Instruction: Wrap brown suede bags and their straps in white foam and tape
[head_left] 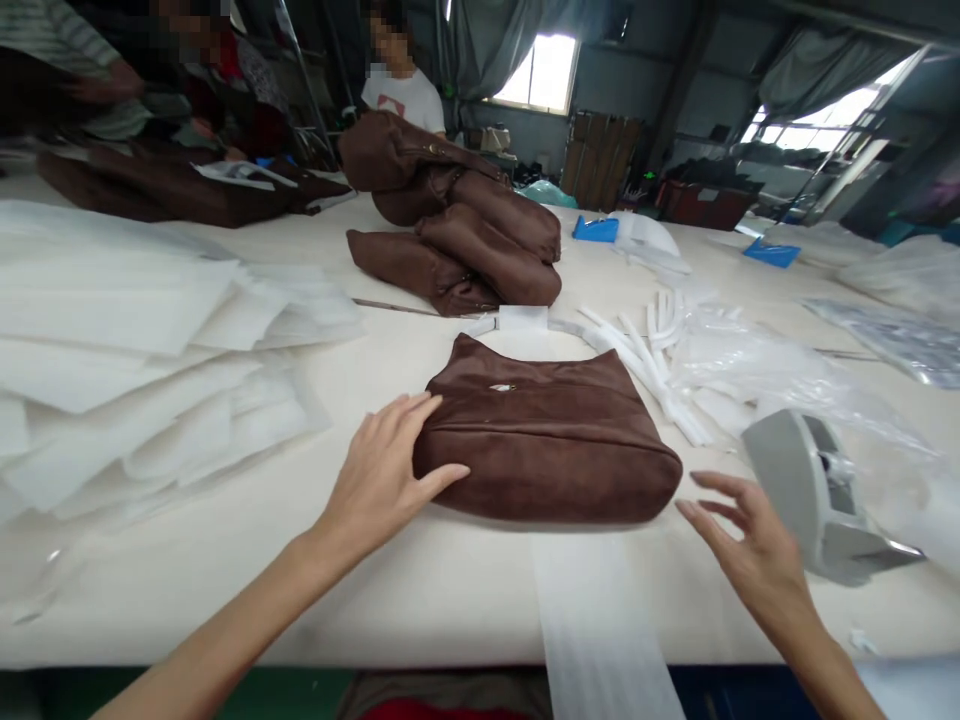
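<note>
A brown handbag (547, 470) lies on the white table in front of me, its rounded base toward me and its strap, partly wrapped in white, toward the far side. My left hand (394, 460) rests against the bag's left end, thumb and fingers spread apart. Just off the bag's right end is my right hand (750, 535), its fingers curved and apart with nothing between them. A strip of white foam sheet (600, 610) runs from under the bag over the table's near edge.
White foam sheets (150, 370) spread over the left side. Brown bags (465, 230) are piled behind. A grey tape dispenser (817, 500) stands beside my right hand, near white strips (652, 360) and clear plastic (787, 370). People work across the table.
</note>
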